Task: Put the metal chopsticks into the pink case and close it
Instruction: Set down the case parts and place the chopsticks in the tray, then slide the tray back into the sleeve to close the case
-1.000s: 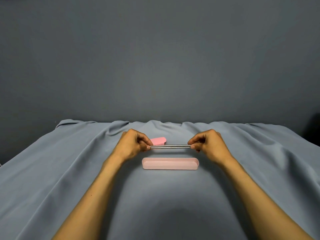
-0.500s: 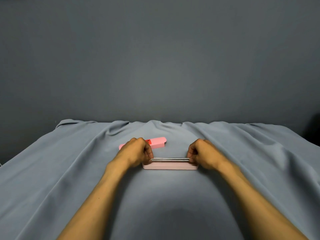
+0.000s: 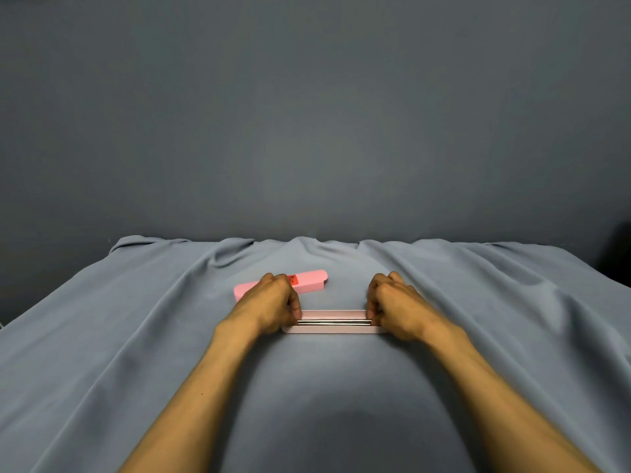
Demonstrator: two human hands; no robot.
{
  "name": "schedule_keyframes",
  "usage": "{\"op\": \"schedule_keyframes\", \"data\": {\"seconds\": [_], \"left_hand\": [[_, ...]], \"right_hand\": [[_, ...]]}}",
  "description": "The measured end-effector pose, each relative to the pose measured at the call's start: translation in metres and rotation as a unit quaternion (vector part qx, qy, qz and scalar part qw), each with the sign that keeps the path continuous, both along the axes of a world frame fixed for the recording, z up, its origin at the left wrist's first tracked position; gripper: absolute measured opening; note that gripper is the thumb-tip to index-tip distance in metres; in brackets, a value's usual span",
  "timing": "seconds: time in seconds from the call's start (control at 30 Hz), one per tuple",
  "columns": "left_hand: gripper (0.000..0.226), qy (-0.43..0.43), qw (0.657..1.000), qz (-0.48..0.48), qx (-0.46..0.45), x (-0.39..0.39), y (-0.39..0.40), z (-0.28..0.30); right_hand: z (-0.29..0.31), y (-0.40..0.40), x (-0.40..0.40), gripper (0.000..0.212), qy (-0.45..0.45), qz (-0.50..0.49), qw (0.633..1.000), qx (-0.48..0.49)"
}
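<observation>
1 pink lid point(image 3: 309, 280) lies behind left hand point(image 3: 273, 303).

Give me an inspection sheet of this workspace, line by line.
Surface: grey-blue cloth, wrinkled, covering the table.
Job's things: pink case tray open, lying crosswise; metal chopsticks lying along it, held at both ends; pink lid lies apart behind, with a red sticker.
Clutter: nothing seen.
Hands: left hand pinches the chopsticks' left end, right hand the right end.
Cables: nothing seen.
Surroundings: plain grey wall; dark shape at the right edge, unclear.
</observation>
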State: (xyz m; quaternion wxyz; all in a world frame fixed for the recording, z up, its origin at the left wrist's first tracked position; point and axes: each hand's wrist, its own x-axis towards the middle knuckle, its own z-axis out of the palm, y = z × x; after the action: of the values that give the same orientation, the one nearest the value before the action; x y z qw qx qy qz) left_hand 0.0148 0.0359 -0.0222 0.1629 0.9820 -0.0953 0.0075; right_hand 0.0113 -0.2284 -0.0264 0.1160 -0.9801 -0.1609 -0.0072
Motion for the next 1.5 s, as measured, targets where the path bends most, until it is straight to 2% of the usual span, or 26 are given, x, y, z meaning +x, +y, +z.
{"op": "schedule_keyframes", "data": {"seconds": [0.27, 0.7, 1.13, 1.3, 1.4, 1.5], "left_hand": [[0.023, 0.018, 1.000, 0.017, -0.006, -0.001, -0.002, -0.003], [0.021, 0.001, 1.000, 0.027, -0.014, -0.002, -0.001, -0.003], [0.019, -0.010, 0.999, 0.041, -0.025, -0.004, -0.001, -0.002], [0.017, 0.000, 0.998, 0.045, -0.044, -0.002, 0.004, 0.000], [0.017, -0.010, 0.996, 0.055, -0.070, 0.000, 0.009, 0.000], [0.011, -0.061, 0.988, 0.093, -0.107, 0.003, 0.018, -0.001]], "right_hand": [[-0.003, -0.002, 0.005, 0.026, 0.016, -0.043, 0.998, 0.043], [-0.008, -0.006, 0.011, 0.027, 0.012, -0.032, 0.997, 0.073], [-0.009, -0.010, 0.014, 0.016, 0.025, -0.017, 0.994, 0.104], [-0.007, -0.014, 0.015, 0.004, 0.023, -0.016, 0.981, 0.189], [-0.011, -0.015, 0.017, 0.019, 0.022, -0.032, 0.967, 0.253], [-0.016, -0.016, 0.020, 0.030, 0.040, -0.050, 0.944, 0.325]]}}
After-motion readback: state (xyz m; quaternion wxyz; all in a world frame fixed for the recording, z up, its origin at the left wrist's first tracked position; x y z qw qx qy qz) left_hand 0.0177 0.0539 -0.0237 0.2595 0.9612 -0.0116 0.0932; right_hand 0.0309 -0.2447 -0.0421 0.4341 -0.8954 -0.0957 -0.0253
